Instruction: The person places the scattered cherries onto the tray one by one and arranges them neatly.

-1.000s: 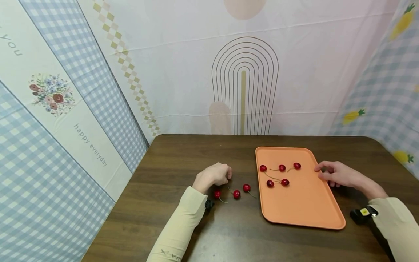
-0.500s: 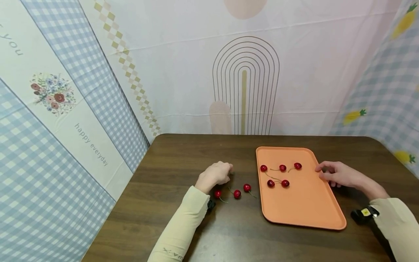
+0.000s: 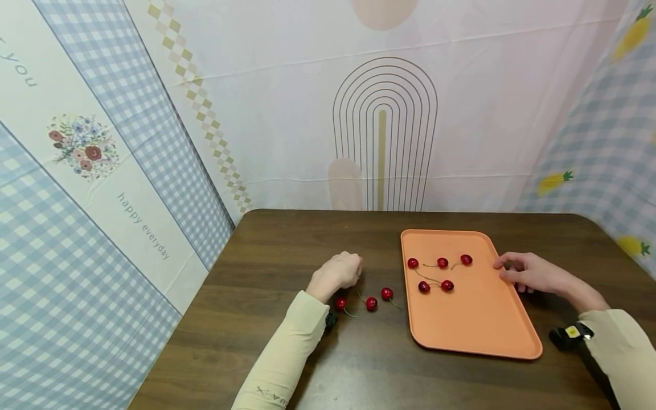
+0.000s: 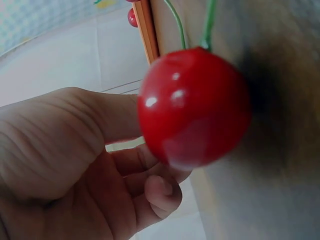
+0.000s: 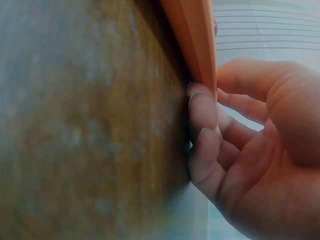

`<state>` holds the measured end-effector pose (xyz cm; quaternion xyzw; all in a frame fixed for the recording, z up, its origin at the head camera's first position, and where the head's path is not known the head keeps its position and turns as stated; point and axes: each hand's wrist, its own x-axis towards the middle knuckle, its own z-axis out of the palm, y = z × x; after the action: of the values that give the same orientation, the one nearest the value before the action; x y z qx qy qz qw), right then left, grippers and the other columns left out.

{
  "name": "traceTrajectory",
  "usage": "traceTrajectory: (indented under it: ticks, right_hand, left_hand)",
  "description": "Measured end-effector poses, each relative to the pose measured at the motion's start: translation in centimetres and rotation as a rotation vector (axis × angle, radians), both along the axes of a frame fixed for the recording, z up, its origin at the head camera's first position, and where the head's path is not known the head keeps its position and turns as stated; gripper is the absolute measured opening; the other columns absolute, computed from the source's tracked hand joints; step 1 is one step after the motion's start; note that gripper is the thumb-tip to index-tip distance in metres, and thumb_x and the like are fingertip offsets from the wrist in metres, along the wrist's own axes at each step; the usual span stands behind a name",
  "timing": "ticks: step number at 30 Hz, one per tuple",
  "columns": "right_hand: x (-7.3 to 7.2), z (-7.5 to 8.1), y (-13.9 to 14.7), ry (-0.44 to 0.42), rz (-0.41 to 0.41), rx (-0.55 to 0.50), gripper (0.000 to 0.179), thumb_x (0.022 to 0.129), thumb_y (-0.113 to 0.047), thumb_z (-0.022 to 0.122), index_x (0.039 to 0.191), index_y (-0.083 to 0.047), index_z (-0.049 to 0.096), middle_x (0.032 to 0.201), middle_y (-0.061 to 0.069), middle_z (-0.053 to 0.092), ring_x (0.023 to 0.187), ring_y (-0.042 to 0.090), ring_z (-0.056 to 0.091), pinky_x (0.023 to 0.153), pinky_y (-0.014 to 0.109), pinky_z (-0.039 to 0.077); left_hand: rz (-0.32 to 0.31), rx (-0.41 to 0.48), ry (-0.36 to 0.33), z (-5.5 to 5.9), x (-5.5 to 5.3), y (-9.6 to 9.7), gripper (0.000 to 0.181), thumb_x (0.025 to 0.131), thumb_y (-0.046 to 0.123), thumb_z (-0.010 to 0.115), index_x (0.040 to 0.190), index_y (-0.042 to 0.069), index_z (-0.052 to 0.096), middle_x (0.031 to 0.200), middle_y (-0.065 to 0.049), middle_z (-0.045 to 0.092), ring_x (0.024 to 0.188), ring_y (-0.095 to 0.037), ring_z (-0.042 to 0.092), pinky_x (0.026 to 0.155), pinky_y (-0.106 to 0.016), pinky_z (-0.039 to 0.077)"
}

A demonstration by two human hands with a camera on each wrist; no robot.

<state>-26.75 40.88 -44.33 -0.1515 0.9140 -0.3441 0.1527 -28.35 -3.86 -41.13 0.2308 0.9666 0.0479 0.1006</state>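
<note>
My left hand (image 3: 335, 275) is low over the table left of the tray, fingers bent downward. In the left wrist view a large red cherry (image 4: 195, 110) stands in front of the left thumb and fingertips; I cannot tell what they hold behind it. Three red cherries with green stems lie on the table beside that hand: one by the wrist (image 3: 340, 304), a middle one (image 3: 371, 304) and one nearest the tray (image 3: 386, 294). My right hand (image 3: 533, 273) grips the right rim of the orange tray (image 3: 476, 324), thumb on top and fingers curled underneath.
Several cherries lie on the tray's left and far part, including a front one (image 3: 447, 286) and a far one (image 3: 466, 259). The brown wooden table (image 3: 287, 239) ends at a printed cloth backdrop (image 3: 287, 114). Checked cloth (image 3: 66, 273) hangs at the left.
The left hand has shifted slightly; an extended fingertip seen half a second ago is now drawn in. The right hand, tray and visible cherries stay in place.
</note>
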Motion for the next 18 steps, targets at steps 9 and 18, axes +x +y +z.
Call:
traceTrajectory:
  ticks: [9, 18]
  right_hand:
    - [0.0, 0.1, -0.2, -0.006, -0.014, 0.008, 0.034, 0.099, -0.022, 0.057, 0.125, 0.001, 0.054, 0.074, 0.004, 0.055, 0.059, 0.014, 0.055, 0.052, 0.030, 0.048]
    - [0.0, 0.1, -0.1, -0.008, -0.017, 0.003, 0.035, 0.099, -0.022, 0.057, 0.125, 0.001, 0.054, 0.075, 0.004, 0.056, 0.059, 0.014, 0.055, 0.052, 0.030, 0.048]
  left_hand:
    - [-0.013, 0.095, 0.022, 0.8, 0.0, -0.1, 0.011, 0.092, 0.015, 0.064, 0.082, 0.017, 0.060, 0.076, 0.003, 0.058, 0.068, -0.012, 0.053, 0.059, -0.024, 0.043]
    - [-0.150, 0.149, 0.072, 2.4, -0.3, 2.6, 0.006, 0.092, 0.014, 0.065, 0.086, 0.017, 0.063, 0.079, 0.005, 0.061, 0.069, -0.009, 0.054, 0.061, -0.022, 0.043]
